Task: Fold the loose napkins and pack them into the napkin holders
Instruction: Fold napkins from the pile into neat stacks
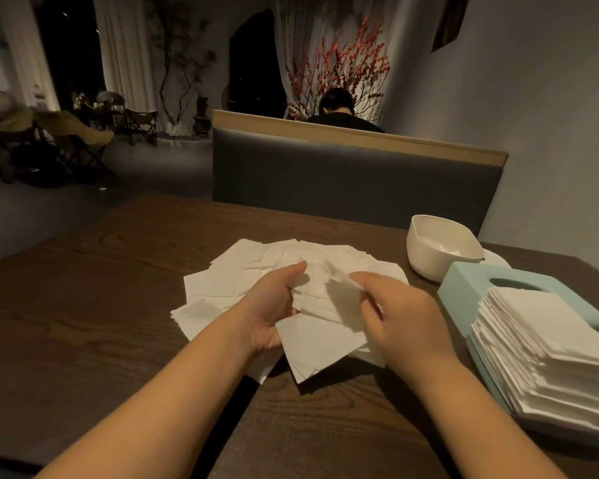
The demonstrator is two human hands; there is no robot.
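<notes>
A spread pile of loose white napkins (253, 271) lies in the middle of the dark wooden table (101, 305). My left hand (270, 305) grips a bunch of napkins (322, 340) from the left, thumb on top. My right hand (402, 319) pinches a blurred napkin (336, 271) at its top edge, above the bunch. At the right stands a pale teal napkin holder (464, 281) with a thick stack of folded napkins (547, 347) lying on it. A white holder shell (429, 250) sits open behind it.
A grey padded bench back (343, 174) rises beyond the table's far edge, with a person seated behind it. A plain wall runs along the right. Folding chairs and plants stand far off at the left.
</notes>
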